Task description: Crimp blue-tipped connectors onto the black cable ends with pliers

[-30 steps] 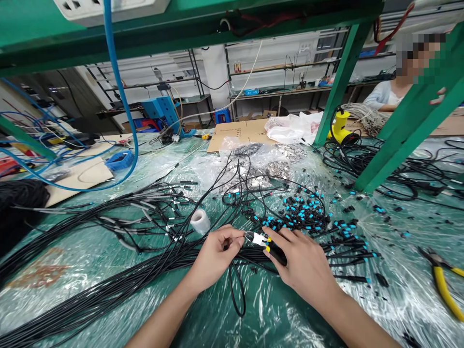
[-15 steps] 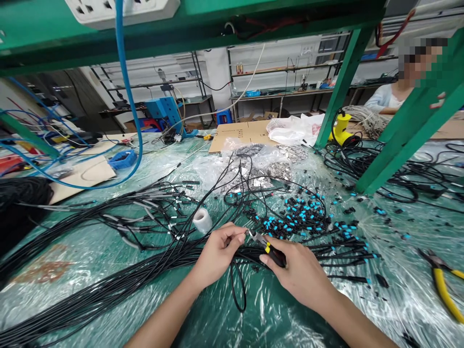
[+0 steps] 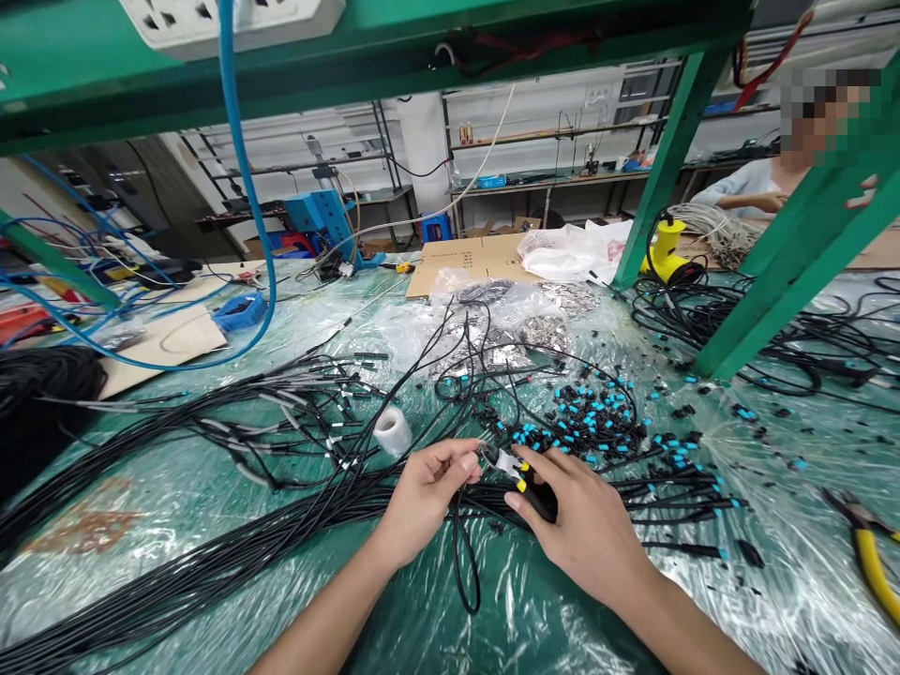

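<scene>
My left hand pinches the end of a black cable, whose slack hangs below it in a loop. Pliers with black and yellow handles sit in my right hand, fingers wrapped round the grips. The jaws reach the cable end at my left fingertips; the exact contact is too small to make out. Under and beside both hands runs a long bundle of black cables. Just beyond my right hand lies a heap of small black and blue connectors. A white roll stands behind my left hand.
Another pair of yellow-handled pliers lies at the right edge. Green posts and an overhead beam frame the bench. Bagged metal parts and cardboard lie farther back. A person sits at the far right.
The pliers in my right hand have turned slightly, and their handles appear a little wider apart. My left hand keeps its pinch. The person at the far right has shifted an arm.
</scene>
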The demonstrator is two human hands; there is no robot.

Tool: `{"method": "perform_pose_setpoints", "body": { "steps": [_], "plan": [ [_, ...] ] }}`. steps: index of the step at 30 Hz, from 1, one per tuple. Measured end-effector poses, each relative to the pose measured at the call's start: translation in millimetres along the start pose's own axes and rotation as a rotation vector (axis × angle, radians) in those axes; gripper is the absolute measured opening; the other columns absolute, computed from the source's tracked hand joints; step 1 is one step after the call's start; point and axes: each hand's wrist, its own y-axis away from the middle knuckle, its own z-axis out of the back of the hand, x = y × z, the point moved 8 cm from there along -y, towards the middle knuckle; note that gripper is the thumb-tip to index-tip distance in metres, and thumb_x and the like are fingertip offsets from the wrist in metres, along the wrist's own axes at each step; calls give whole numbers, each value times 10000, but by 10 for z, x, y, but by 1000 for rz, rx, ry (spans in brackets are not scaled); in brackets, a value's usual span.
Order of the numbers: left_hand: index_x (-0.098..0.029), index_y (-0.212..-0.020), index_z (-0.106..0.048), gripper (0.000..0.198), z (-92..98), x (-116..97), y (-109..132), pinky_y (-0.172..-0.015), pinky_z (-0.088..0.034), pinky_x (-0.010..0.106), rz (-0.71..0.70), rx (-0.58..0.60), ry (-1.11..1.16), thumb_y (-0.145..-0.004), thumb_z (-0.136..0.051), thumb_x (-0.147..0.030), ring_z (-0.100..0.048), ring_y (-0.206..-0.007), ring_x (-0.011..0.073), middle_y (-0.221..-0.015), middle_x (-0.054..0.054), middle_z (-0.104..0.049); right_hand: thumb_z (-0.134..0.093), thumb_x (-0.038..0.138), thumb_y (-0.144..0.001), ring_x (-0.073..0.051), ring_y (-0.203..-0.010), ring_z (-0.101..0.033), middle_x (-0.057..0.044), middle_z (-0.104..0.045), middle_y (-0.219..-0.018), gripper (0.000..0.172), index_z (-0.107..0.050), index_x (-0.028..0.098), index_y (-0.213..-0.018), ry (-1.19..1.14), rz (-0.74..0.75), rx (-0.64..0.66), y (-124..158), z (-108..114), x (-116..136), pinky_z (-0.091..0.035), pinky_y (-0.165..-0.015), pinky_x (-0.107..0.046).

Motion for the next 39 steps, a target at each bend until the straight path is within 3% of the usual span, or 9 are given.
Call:
{"method": "perform_pose_setpoints", "body": {
  "steps": [10, 18, 27, 32, 35, 39],
  "plan": [
    [-145, -985, -700, 244, -96, 128, 32, -682, -419, 246, 52, -56, 233, -830, -703, -334, -572, -689, 131, -744, 33, -688, -522, 416, -920, -262, -965, -567, -65, -599, -1072, 466, -471, 302, -1368, 39, 29, -60, 8, 21, 24, -483, -841, -416],
    [-144, -953, -710, 222, -82, 84, 31, -709, -412, 247, -12, -71, 136, -854, -672, -339, -535, -679, 125, -691, 2, -649, -494, 405, -928, -263, -907, -589, -57, -620, -1009, 450, -481, 303, -1365, 85, 15, -37, 16, 6, 34, -491, -774, -404],
    [-160, -918, -713, 212, 2, -65, 2, -781, -444, 282, -89, 1, -114, -886, -615, -346, -596, -780, 176, -770, 22, -671, -575, 412, -880, -172, -689, -608, 24, -681, -848, 358, -603, 352, -1232, -265, -8, 163, 10, 71, 73, -475, -642, -290],
    [-164, -919, -706, 201, 7, -93, 3, -776, -451, 283, -83, 29, -107, -877, -627, -344, -599, -761, 174, -757, 18, -674, -520, 391, -913, -190, -727, -622, 18, -702, -840, 310, -653, 296, -1176, -513, 62, 327, 25, 47, 161, -476, -620, -282],
    [-162, -902, -711, 202, 9, -68, -3, -779, -448, 276, -70, 14, -86, -871, -636, -347, -594, -755, 166, -746, 15, -674, -505, 381, -930, -189, -821, -637, 22, -708, -946, 301, -638, 300, -1188, -634, 66, 380, 32, 8, 210, -496, -696, -284],
    [-162, -965, -715, 229, 6, -18, -4, -751, -449, 265, -38, -28, -22, -863, -648, -355, -584, -740, 155, -761, 18, -677, -549, 409, -902, -192, -789, -634, 8, -683, -942, 376, -569, 339, -1271, -404, -26, 198, 16, 14, 106, -500, -699, -308]
  ]
}}
